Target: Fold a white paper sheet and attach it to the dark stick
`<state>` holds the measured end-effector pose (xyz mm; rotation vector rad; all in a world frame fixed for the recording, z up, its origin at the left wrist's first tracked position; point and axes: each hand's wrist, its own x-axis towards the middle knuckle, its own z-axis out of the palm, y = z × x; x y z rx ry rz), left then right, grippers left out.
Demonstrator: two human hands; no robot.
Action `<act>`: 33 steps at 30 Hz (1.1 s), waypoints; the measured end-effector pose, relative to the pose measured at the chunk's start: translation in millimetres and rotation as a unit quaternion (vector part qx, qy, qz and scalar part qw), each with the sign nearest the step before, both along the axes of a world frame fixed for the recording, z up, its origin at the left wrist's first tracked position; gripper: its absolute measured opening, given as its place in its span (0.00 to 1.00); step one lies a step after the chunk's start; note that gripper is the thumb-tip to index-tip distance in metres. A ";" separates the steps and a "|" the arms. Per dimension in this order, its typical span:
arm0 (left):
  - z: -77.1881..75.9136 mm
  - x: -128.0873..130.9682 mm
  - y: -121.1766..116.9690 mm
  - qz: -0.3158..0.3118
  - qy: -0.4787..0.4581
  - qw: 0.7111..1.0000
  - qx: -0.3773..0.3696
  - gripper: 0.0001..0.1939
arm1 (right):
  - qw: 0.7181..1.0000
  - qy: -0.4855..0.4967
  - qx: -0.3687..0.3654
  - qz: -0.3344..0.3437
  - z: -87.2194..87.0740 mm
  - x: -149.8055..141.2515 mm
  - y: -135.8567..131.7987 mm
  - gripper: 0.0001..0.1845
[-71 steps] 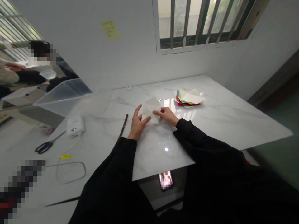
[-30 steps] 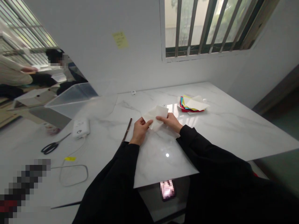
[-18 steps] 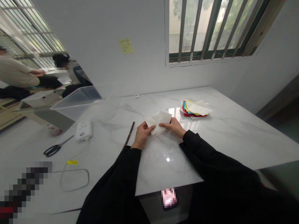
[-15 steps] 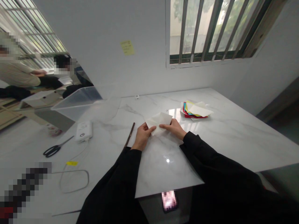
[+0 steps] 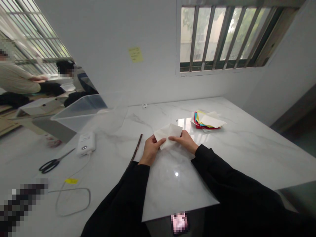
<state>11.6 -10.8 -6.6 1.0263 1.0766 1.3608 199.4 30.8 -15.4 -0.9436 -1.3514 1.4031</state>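
A creased cream paper (image 5: 168, 134) is being pinched between thumb and fingers at its left side by the left hand (image 5: 151, 148) and at its right side by the right hand (image 5: 185, 141). A paper stack (image 5: 208, 120) is being supported by the table (image 5: 242, 148) beyond the right hand.

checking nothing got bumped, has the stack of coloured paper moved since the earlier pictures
No, it has shifted neither way: the paper stack keeps its place in front of the far corner of the table; only the view changed.
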 end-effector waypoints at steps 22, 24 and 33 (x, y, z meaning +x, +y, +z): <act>1.1 -0.6 -0.5 -0.007 0.050 0.999 0.000 0.30 | 0.996 -0.010 -0.028 0.081 0.3 9.2 4.2 0.27; 1.4 -0.5 -0.6 -0.004 0.061 0.998 0.003 0.29 | 0.996 -0.009 -0.032 0.079 0.0 8.6 4.5 0.26; 3.3 0.4 -2.4 -0.028 0.068 0.997 0.008 0.29 | 0.994 -0.044 -0.029 0.093 0.3 10.2 4.8 0.24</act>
